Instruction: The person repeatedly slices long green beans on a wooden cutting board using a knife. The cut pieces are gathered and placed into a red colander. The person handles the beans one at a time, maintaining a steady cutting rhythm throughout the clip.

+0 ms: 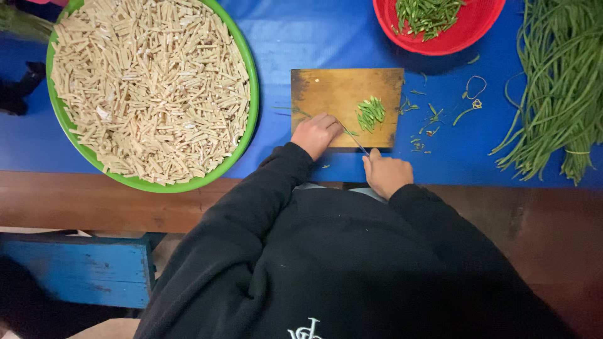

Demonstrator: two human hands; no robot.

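A wooden cutting board (333, 88) lies on the blue table. My left hand (316, 134) rests on its near edge with fingers curled over a thin long bean (290, 111) that sticks out to the left. My right hand (385, 173), just off the board's near edge, grips a knife (355, 142). Its thin blade runs up to my left hand's fingertips. A small pile of cut green bean pieces (370, 113) sits on the right part of the board.
A large green bowl (252, 94) full of pale cut sticks stands at the left. A red basket (465, 34) holding cut beans is at the top. A heap of whole long beans (559, 88) lies at the right. Scraps and rubber bands (475, 88) are scattered beside the board.
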